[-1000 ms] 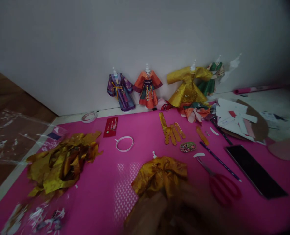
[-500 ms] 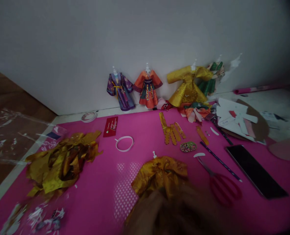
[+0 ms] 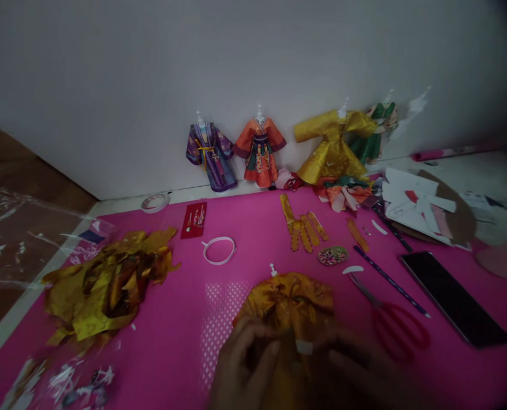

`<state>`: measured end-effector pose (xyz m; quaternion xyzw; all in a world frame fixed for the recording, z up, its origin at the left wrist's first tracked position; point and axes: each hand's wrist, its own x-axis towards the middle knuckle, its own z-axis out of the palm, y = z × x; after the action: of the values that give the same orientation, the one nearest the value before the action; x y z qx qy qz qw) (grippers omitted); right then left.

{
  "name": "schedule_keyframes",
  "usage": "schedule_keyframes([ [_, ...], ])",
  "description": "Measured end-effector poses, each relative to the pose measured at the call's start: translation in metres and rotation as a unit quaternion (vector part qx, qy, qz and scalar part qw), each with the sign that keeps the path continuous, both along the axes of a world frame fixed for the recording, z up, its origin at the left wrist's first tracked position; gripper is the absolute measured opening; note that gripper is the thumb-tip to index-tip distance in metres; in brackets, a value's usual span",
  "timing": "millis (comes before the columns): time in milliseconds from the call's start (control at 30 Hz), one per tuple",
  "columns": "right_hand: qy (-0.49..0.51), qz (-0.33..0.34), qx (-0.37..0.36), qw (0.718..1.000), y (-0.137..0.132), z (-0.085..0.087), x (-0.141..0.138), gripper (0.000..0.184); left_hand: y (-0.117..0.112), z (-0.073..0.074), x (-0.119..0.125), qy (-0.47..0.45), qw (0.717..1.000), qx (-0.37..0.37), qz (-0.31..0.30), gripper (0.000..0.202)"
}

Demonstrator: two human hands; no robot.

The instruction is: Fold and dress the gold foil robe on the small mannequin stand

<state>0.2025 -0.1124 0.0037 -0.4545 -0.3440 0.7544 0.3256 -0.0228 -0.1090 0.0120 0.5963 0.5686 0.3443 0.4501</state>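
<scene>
A small gold paper robe [image 3: 290, 299] on a white mannequin peg lies on the pink mat [image 3: 245, 228], close to me. My left hand [image 3: 247, 370] and my right hand [image 3: 356, 370] meet over its lower hem, fingers curled and pinching the gold paper. A small white strip [image 3: 303, 347] sits between the fingertips of both hands. Both hands are dim and partly cut off by the bottom edge.
Red scissors [image 3: 396, 324], a striped pencil [image 3: 390, 281] and a dark phone [image 3: 454, 298] lie to the right. A heap of gold scraps [image 3: 103, 285] sits left. A white tape ring [image 3: 218, 250], gold strips [image 3: 305, 225] and finished paper robes [image 3: 260, 145] against the wall lie beyond.
Both hands have come up into view and closed on the robe's hem; the white strip now shows between the fingers. The view has shifted slightly.
</scene>
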Motion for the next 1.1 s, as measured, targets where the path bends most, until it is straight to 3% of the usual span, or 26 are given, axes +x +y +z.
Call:
schedule_keyframes([
  [100,0.129,-0.029,-0.068,0.989,0.0,-0.007,-0.012,0.025,-0.002,-0.002,0.009,-0.111,0.988,-0.092,0.058,0.016],
  [167,0.163,-0.024,-0.075,0.983,0.0,-0.013,-0.015,0.026,-0.003,-0.001,0.012,-0.156,0.976,-0.131,0.074,0.018],
  [367,0.163,-0.002,-0.054,0.985,0.0,-0.025,-0.011,0.025,-0.001,0.006,0.015,-0.194,0.969,-0.133,0.078,0.009],
  [600,0.066,0.011,-0.003,0.998,0.005,-0.01,-0.012,0.032,0.005,0.004,0.016,-0.142,0.985,-0.085,0.052,0.006],
  [767,-0.01,0.017,0.064,0.998,0.011,-0.012,-0.011,0.033,0.012,0.005,0.013,-0.077,0.996,-0.03,0.028,0.006],
  [933,-0.06,0.006,0.046,0.997,0.016,-0.004,-0.015,0.036,0.02,0.01,0.016,-0.065,0.998,-0.002,0.01,0.016],
  [1100,-0.164,0.016,0.078,0.983,0.019,0.003,-0.017,0.027,0.023,0.015,0.016,-0.03,0.999,0.0,-0.012,0.018],
])
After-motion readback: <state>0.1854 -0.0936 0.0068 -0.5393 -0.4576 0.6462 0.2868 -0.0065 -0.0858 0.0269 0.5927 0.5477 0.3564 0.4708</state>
